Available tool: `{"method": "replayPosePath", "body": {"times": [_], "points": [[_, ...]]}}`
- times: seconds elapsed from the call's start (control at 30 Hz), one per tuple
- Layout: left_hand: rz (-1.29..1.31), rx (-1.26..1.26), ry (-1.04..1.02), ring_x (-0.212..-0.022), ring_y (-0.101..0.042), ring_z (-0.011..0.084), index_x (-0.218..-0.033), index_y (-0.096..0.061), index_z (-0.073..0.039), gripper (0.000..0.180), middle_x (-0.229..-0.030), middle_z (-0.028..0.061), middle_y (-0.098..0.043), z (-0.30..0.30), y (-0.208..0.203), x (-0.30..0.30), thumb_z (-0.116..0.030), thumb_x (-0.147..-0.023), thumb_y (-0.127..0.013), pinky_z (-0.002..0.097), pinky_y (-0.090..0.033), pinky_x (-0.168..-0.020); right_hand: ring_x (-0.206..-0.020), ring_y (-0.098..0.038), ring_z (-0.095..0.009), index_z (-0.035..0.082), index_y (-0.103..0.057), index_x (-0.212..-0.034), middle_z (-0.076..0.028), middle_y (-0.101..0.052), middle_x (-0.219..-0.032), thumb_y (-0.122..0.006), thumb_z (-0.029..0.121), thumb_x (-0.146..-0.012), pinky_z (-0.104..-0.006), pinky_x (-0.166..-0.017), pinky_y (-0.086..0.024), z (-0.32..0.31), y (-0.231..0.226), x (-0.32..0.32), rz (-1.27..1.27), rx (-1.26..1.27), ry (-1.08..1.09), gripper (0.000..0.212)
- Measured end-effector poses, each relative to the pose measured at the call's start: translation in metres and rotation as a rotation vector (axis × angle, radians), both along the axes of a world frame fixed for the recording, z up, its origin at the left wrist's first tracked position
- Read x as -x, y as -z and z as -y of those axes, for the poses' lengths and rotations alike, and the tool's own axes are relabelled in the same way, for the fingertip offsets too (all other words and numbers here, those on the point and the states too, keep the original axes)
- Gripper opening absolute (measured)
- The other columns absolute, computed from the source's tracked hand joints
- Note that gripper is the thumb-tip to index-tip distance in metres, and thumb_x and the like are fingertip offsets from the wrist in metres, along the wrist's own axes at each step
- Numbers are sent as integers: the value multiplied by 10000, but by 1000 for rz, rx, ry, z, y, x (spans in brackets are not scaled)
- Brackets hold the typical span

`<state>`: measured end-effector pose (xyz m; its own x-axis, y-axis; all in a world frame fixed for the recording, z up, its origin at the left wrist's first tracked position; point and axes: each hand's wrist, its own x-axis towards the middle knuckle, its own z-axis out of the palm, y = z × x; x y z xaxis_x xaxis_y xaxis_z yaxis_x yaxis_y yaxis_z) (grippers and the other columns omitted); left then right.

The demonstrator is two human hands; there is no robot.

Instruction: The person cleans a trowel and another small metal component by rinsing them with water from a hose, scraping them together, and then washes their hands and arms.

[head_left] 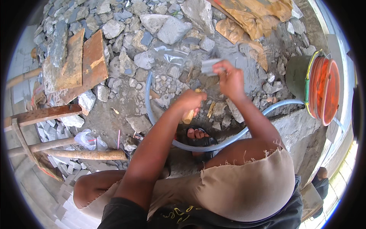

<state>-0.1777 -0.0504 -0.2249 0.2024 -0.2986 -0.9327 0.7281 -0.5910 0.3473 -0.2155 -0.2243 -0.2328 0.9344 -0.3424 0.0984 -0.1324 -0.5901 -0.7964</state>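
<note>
My left hand (pixel 190 102) is closed around a short pale wooden handle (pixel 187 116), whose ends stick out above and below the fist. Whether a tool head is joined to it, I cannot tell. Up and to the right, my right hand (pixel 231 79) pinches a flat grey piece (pixel 209 67) at its right end. The piece is blurred, and its material is unclear. Both hands are above rubble-strewn ground, in front of my sandalled foot (pixel 197 134).
A pale blue hose (pixel 234 138) curves around my foot toward an orange-rimmed bucket (pixel 324 89) tipped on its side at right. Broken stones (pixel 173 30) pile up ahead. Rusty sheets (pixel 93 59), wooden poles (pixel 91 154) and a plastic bag (pixel 87 139) lie left; brown paper (pixel 263 17) lies far right.
</note>
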Motion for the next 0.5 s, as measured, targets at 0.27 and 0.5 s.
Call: {"method": "replayPosePath", "body": {"times": [0.27,0.5], "points": [[-82,-22,-21,-422,-412,130,-788,-542,14,221,-578,36,-452,-4,4,0,-184,-839,-626,318,-372,-385,-689,-709,-261,101,-638,-910,-92,-721,-808,-588,-94,-743,-364,-601,-546,-14,4,-4,49,-39,-130,262],[-68,-2,-16,-427,-419,123,-801,-546,8,210,-584,39,-459,-3,2,-1,-181,-837,-630,314,-371,-386,-734,-711,-252,113,-622,-937,-77,-723,-794,-565,-117,-717,-370,-620,-539,-2,-16,-14,-57,170,-232,324]]}}
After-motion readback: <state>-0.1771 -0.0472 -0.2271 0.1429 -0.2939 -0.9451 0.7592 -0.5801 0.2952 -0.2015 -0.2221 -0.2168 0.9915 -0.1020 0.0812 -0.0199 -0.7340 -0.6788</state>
